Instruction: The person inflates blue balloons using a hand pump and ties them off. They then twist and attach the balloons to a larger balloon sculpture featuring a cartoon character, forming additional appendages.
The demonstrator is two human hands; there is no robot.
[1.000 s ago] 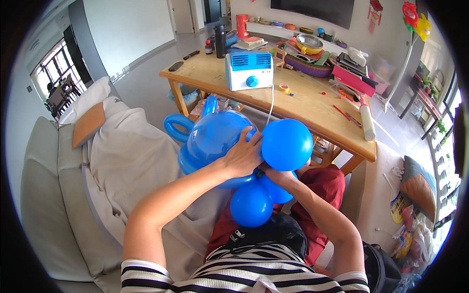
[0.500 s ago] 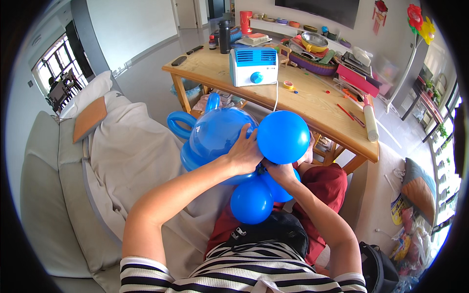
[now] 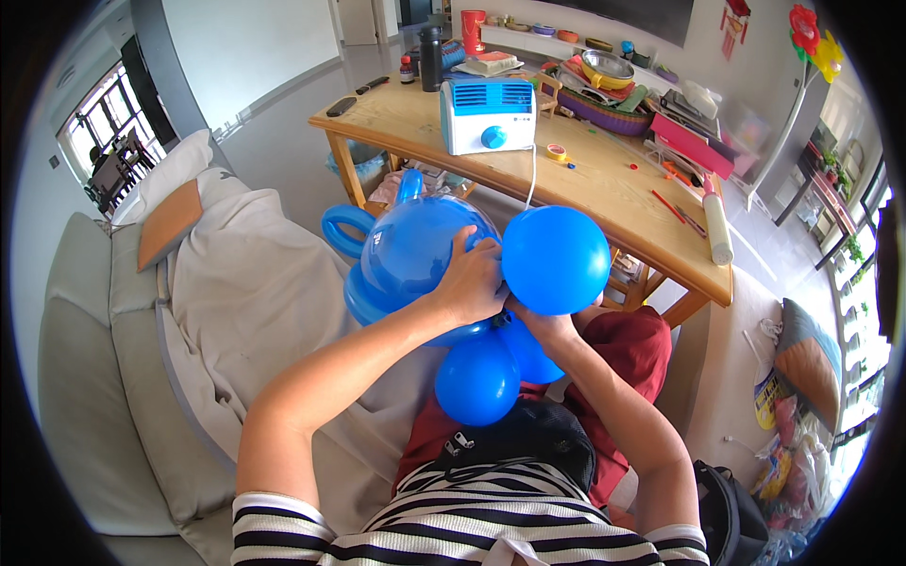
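A cluster of blue balloons rests over my lap. Its biggest part is a translucent blue balloon [image 3: 415, 247] at the left, with a looped long balloon [image 3: 342, 229] behind it. My left hand [image 3: 470, 283] is closed at the join between this and a round blue balloon [image 3: 555, 259], its thumb pointing up. Under that round balloon my right hand [image 3: 545, 324] grips its base, fingers partly hidden. A second round balloon [image 3: 478, 381] hangs nearer to me, with another one [image 3: 531, 351] beside it. The knot where they meet is mostly covered by my hands.
Ahead stands a wooden table [image 3: 604, 189] with a small blue-white fan [image 3: 489, 118], a black bottle [image 3: 430, 58], tape [image 3: 556, 152] and a white pump-like tube [image 3: 717, 226]. The covered sofa [image 3: 255, 255] lies left. A black bag [image 3: 727, 519] sits at lower right.
The upper round balloon has shifted slightly right and toward me. The lower round balloon has moved a little left and up. My left fingers have curled in closer at the join.
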